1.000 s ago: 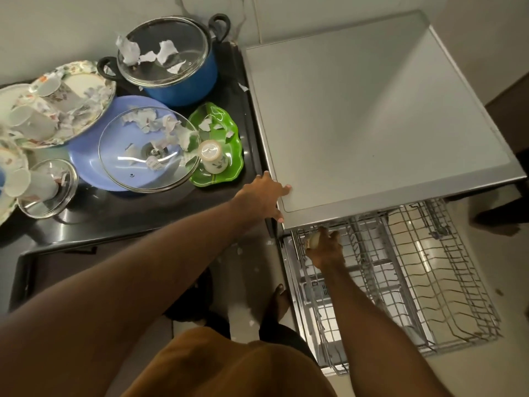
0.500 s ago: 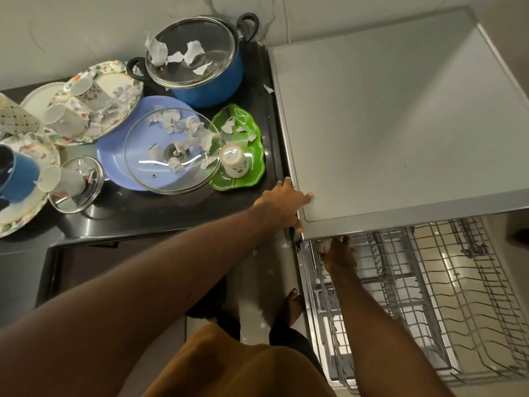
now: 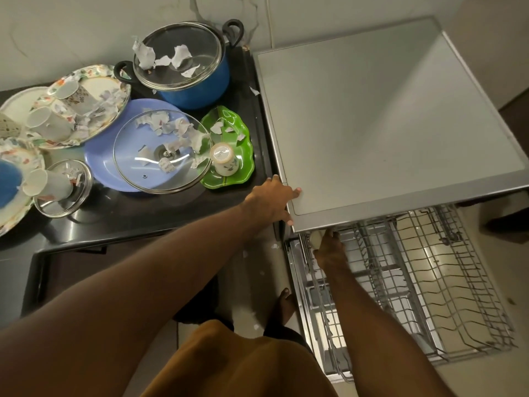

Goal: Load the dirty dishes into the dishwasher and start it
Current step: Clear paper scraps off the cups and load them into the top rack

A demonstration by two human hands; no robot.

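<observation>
Left hand (image 3: 274, 199) rests straight-fingered on the dishwasher top (image 3: 386, 124); right hand (image 3: 329, 249) grips a pale cup (image 3: 316, 239) over the rack (image 3: 429, 282).

The right hand (image 3: 329, 249) had its fingers hidden under the dishwasher top (image 3: 386, 124), and the small pale object (image 3: 316, 239) it gripped showed too little to identify. The frame's left edge cut off a blue item (image 3: 8, 181) and a floral plate (image 3: 15, 213).

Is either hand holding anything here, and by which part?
The right hand grips a pale thing, perhaps a cup, over the rack; which part is hidden. The left hand holds nothing, resting flat on the dishwasher top.
</observation>
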